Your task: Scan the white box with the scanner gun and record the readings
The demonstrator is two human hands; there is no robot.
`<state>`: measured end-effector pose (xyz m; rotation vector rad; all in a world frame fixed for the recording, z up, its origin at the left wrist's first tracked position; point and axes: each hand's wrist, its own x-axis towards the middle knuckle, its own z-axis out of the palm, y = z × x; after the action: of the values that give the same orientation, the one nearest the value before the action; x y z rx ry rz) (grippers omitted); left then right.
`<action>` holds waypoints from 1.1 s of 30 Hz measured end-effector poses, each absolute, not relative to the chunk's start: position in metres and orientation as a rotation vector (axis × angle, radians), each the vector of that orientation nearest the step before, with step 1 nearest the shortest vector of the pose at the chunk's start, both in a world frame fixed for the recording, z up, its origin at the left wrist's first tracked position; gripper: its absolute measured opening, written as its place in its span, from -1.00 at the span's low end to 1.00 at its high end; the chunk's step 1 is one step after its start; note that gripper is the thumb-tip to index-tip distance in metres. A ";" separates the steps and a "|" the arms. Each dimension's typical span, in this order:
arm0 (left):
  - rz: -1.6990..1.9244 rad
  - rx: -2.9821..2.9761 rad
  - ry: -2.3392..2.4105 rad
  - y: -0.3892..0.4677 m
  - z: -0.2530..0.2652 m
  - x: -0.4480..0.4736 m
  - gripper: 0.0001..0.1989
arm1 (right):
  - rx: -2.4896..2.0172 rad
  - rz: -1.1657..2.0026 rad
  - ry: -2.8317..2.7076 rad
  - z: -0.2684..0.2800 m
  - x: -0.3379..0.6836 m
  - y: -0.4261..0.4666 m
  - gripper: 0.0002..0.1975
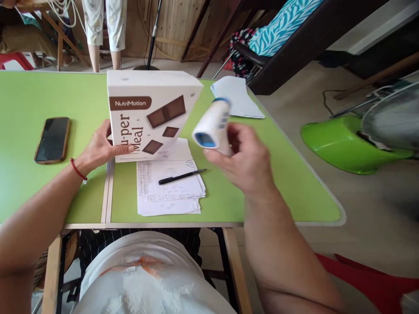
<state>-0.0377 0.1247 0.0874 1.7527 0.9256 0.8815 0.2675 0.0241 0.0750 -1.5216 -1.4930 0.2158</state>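
Observation:
My left hand (pixel 101 146) grips the lower left side of a white box (pixel 170 104) printed "NutriMotion" with brown chocolate-like pieces, its thumb across the front. The box is held up over the table with its printed face toward me. In my right hand (pixel 245 152) is a white-and-blue handheld device (pixel 212 124) with a blue, window-like end and small buttons. It is slightly blurred, so its exact kind is unclear. The device is to the right of the box, apart from it. Below them lie written paper sheets (pixel 170 205) with a black pen (pixel 180 176) on top.
The green folding table (pixel 294 192) has a seam on the left. A phone (pixel 52 140) lies at the left, and a folded white paper (pixel 238 93) near the far edge. Beyond stand a person's legs (pixel 104 26). A green plastic stool (pixel 343 148) is on the floor at right.

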 end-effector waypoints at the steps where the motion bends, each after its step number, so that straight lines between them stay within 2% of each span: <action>1: 0.859 1.731 0.911 0.122 0.094 -0.038 -0.35 | -1.360 0.236 -1.405 0.081 0.259 0.016 -0.59; 5: 0.705 1.726 0.833 0.114 0.113 -0.044 -0.59 | -0.974 0.540 -1.204 0.102 0.211 -0.016 -0.81; 7: 0.599 1.725 0.791 0.113 0.116 -0.046 -0.64 | -0.931 0.808 -1.058 0.105 0.187 -0.026 -0.77; 10: 0.467 1.699 0.719 0.116 0.112 -0.049 -0.61 | -0.855 1.101 -0.875 0.100 0.162 -0.032 -0.67; 13: 0.380 1.680 0.686 0.118 0.107 -0.049 -0.50 | -0.812 1.244 -0.848 0.092 0.152 -0.031 -0.69; 17: 0.315 1.679 0.666 0.119 0.105 -0.048 -0.46 | -0.789 1.301 -0.863 0.086 0.148 -0.027 -0.78; 21: 0.320 1.685 0.648 0.119 0.108 -0.048 -0.52 | -0.851 1.308 -0.872 0.083 0.145 -0.021 -0.85; 33: 0.320 1.751 0.645 0.119 0.110 -0.048 -0.55 | -0.882 1.241 -0.841 0.073 0.137 -0.014 -0.81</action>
<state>-0.0481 0.1188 0.1099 1.7511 0.6453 0.3200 0.1374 -0.0142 0.0732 -0.8818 -0.8411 1.2408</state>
